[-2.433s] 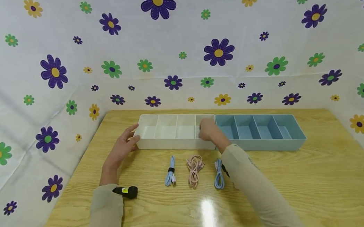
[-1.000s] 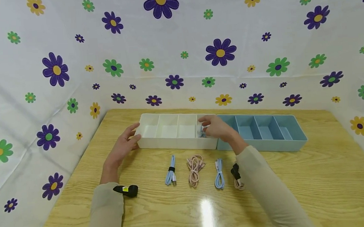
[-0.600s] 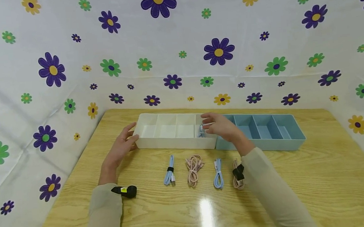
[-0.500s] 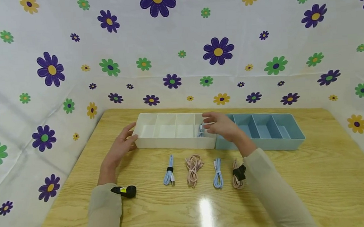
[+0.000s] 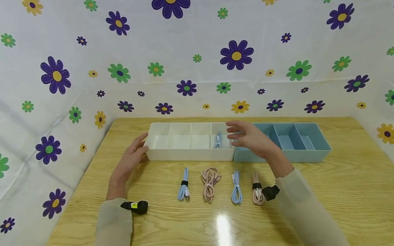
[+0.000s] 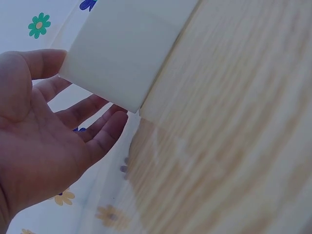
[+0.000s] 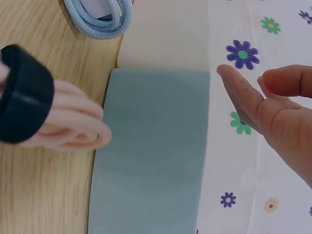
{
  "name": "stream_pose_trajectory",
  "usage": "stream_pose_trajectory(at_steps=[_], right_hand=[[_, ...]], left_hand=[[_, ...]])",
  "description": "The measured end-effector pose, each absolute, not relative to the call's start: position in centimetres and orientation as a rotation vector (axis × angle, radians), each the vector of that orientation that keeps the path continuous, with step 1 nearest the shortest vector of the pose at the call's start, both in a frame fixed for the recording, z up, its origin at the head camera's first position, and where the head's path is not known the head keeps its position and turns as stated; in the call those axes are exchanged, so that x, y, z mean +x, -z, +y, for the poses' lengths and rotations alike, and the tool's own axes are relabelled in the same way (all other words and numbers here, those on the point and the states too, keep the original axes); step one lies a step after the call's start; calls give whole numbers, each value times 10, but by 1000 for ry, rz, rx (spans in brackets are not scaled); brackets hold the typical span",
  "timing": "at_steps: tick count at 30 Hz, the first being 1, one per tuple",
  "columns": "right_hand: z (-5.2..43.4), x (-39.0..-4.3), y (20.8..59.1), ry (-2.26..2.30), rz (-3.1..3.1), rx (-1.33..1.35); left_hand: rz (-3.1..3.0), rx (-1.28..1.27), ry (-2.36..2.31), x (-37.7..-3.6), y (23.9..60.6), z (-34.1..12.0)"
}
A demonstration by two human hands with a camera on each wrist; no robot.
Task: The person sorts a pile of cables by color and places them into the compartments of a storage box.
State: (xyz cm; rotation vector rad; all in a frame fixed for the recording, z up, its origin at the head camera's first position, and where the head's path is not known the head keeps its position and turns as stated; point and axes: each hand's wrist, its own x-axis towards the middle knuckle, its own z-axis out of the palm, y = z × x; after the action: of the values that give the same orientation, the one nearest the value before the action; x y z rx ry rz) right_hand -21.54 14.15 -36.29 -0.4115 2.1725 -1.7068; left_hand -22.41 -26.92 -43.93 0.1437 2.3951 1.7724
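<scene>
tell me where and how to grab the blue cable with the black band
Probably best pinched at the black band, from above, across its width: the blue cable lies flat on the table, and the band gathers its strands together.

white tray | blue tray | light-blue cables | pink cables | floral backdrop

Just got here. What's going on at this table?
A person's left hand rests against the left end of the white divided box. The right hand, holding nothing, hovers over the left part of the blue box. One blue cable lies in the white box's rightmost compartment; two blue bundles and two pink bundles lie on the table in front.
</scene>
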Motion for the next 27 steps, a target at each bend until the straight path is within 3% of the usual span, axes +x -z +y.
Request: stream_pose_trajectory(at_steps=[27], right_hand=[[173, -172, 383, 1651, 2192, -601]], left_hand=[[2333, 161, -1830, -224, 439, -268]])
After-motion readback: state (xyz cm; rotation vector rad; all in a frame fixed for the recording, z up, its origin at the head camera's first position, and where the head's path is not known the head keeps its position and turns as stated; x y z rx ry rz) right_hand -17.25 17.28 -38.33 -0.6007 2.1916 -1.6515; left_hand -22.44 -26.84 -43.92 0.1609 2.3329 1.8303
